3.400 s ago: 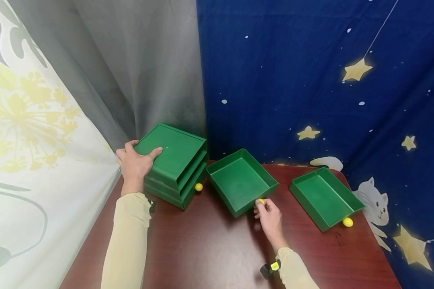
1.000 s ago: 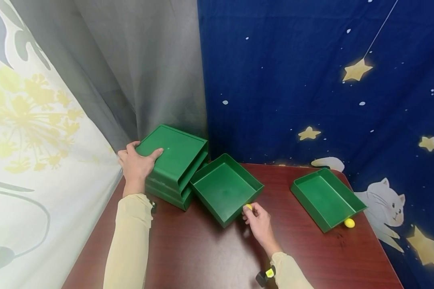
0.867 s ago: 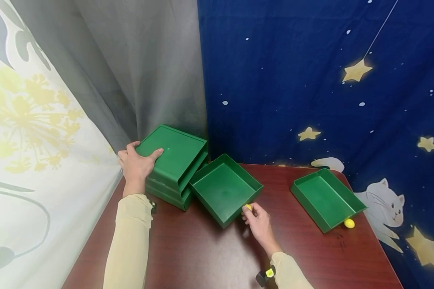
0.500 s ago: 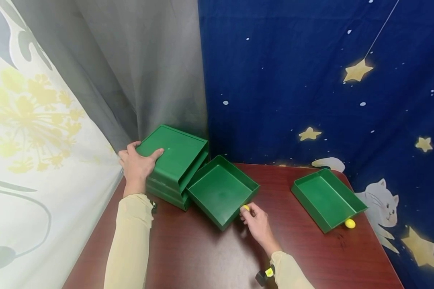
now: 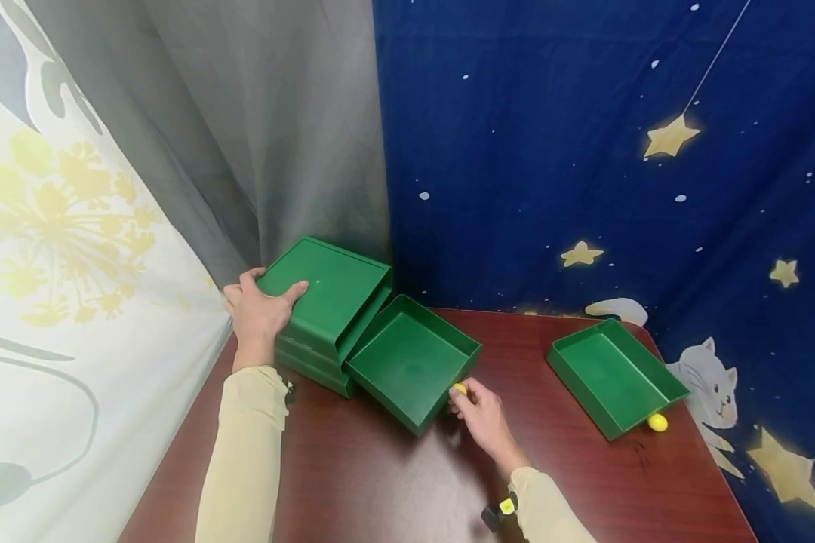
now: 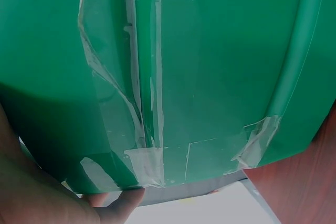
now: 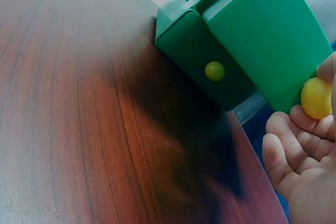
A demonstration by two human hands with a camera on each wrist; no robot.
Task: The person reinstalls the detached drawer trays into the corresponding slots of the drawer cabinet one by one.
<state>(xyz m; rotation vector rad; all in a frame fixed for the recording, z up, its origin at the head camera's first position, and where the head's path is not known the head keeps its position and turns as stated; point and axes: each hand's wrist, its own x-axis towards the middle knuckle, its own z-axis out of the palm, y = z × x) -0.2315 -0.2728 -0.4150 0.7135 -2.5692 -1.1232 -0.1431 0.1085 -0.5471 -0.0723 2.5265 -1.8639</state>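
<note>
In the head view my left hand (image 5: 258, 313) holds the left side of a green drawer cabinet (image 5: 329, 294), thumb on its top and fingers at the rear edge. The left wrist view shows the cabinet's side with clear tape (image 6: 144, 166) along its seams. My right hand (image 5: 485, 418) pinches the yellow knob (image 7: 316, 98) of a green drawer (image 5: 414, 369). This drawer is off the table, tilted, its far end at the cabinet's open front. Below it, the right wrist view shows a closed lower drawer with its own yellow knob (image 7: 214, 71).
A second loose green drawer (image 5: 611, 377) with a yellow knob (image 5: 657, 422) lies at the right on the reddish-brown table (image 5: 353, 467). Behind the table hang a grey curtain (image 5: 312, 136) and a blue star-patterned cloth (image 5: 516, 151). A white cloth (image 5: 95, 362) hangs at the left.
My right hand has carried the drawer leftward, up to the cabinet's front, where it now hides the lower knob in the head view. The left hand has kept its hold.
</note>
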